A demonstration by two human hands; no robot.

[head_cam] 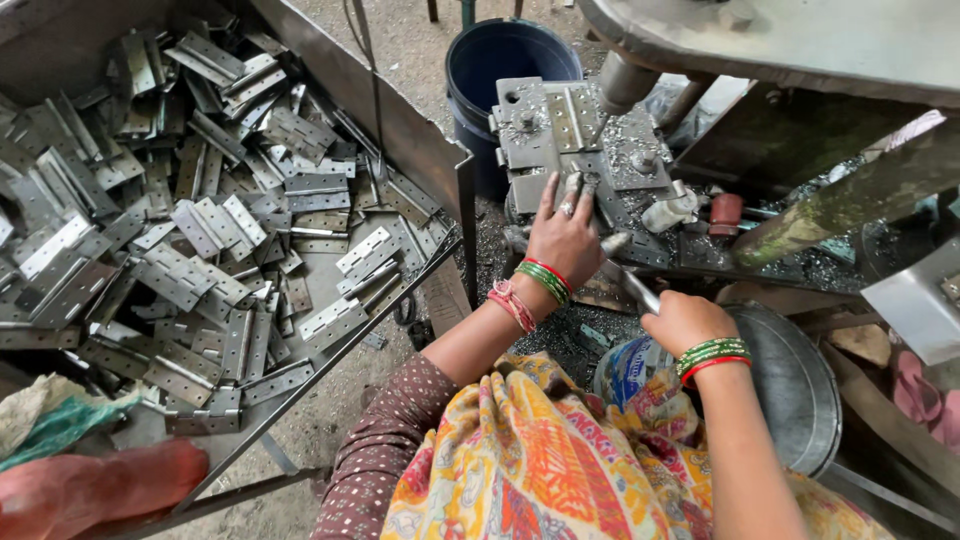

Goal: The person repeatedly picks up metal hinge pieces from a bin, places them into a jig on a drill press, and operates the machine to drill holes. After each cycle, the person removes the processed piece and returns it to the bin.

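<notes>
My left hand (563, 232) rests with spread fingers on the steel jig block (530, 140) of a drilling machine, just below a metal hinge (573, 118) clamped under the drill spindle (622, 82). Green and red bangles circle that wrist. My right hand (685, 320) is closed around a thin metal lever (632, 284) that runs up toward the jig. Metal shavings cover the machine bed around both hands.
A large steel tray (420, 135) on the left holds several loose grey hinges (210, 230). A dark blue bucket (505, 55) stands behind the jig. A round metal basin (795, 385) sits at the right, beside a slanted beam (850, 195).
</notes>
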